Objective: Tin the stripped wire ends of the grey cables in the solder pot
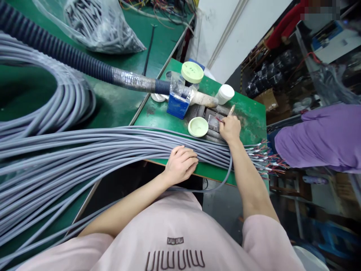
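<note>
My right hand (230, 129) is closed on a grey cable (230, 165), which loops down beneath my wrist. Reddish stripped wires (219, 119) stick out past its fingertips, over a square metal pot (213, 122). A pale stick-like piece (231, 110) shows above that hand; its kind is unclear. My left hand (182, 164) rests on the bundle of grey cables (135, 141), fingers bent loosely over the near side. To the left of the pot stands a round cream-coloured dish (197, 127). Bare coloured wire ends (267, 160) fan out at the bundle's right end.
A ribbed hose (93, 67) ends in a nozzle (204, 99) beside a blue box (177, 105). A white tub (225, 94) and a yellow-green lid (192, 72) stand behind. Coiled cable (76, 98) lies left. A person's purple sleeve (318, 137) is at right.
</note>
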Demonstrator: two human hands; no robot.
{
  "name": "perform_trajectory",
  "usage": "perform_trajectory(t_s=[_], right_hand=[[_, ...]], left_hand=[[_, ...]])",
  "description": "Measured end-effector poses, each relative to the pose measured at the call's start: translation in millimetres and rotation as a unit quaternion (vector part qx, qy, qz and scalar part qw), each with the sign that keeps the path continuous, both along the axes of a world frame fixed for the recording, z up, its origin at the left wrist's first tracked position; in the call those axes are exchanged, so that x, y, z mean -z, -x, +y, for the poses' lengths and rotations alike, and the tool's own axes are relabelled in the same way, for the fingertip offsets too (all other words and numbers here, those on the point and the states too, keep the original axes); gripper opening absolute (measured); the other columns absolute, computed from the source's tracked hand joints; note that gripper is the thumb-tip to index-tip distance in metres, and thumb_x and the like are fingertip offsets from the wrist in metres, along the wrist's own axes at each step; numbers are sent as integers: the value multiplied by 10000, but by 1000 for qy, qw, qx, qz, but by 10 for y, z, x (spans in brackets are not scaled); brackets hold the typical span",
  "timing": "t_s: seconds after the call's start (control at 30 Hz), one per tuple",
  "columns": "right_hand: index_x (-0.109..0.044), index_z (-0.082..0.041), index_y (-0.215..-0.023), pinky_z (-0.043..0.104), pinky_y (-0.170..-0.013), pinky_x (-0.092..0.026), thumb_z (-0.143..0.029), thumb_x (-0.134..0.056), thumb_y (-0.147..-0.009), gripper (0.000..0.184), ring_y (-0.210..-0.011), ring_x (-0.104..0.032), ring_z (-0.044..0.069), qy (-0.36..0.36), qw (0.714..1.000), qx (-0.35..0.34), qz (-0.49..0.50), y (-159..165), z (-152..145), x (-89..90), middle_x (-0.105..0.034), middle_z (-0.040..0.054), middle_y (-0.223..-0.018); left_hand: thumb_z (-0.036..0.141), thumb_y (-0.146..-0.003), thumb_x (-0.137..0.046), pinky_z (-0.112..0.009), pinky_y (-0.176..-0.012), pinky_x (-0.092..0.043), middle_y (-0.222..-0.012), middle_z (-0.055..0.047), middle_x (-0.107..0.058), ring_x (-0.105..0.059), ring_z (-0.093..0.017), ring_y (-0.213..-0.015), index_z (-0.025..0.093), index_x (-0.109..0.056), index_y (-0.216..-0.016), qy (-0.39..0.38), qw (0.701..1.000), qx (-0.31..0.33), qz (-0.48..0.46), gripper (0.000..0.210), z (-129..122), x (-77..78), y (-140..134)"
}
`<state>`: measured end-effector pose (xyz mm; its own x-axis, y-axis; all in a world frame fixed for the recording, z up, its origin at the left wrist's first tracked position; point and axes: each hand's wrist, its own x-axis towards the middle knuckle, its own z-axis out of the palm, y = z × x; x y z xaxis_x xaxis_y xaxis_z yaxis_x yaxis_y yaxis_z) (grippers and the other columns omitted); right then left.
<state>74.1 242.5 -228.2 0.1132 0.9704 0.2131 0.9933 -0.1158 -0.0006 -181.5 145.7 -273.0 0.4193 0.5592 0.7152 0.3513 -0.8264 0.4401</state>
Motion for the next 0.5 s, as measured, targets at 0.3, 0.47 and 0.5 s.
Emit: perform_trajectory(t_s=[0.3, 0.47, 0.5], right_hand=[[-584, -197, -640, 311, -629, -418, -343, -609, -771, 198, -609, -483, 161, -179, 916, -39, 356, 284, -646, -251, -524, 0, -643], [-629, -211, -696, 323, -742, -454, -302, -670, -767, 123, -741, -567, 174, -149, 775, -62, 611, 756, -1210, -238, -591, 3, -746], [-642, -214, -704, 321, -749, -454, -289, -678, -761, 101, -742, -565, 170, -143, 749, -60, 644, 842, -1280, -222, -594, 2, -753]], left_hand=[[170, -831, -613, -396, -1011, -343, -944, 3, -723, -630, -170, -994, 221, -632, -912, -1, 1000, 3, -4, 98, 11, 31, -3], [173, -847, -629, -393, -956, -364, -894, 7, -723, -650, -146, -881, 210, -646, -902, 71, 994, 27, -83, 68, -42, -90, -32], [190, -848, -638, -383, -929, -388, -892, -2, -721, -650, -145, -869, 208, -653, -916, 109, 987, 34, -116, 72, -66, -124, -52]])
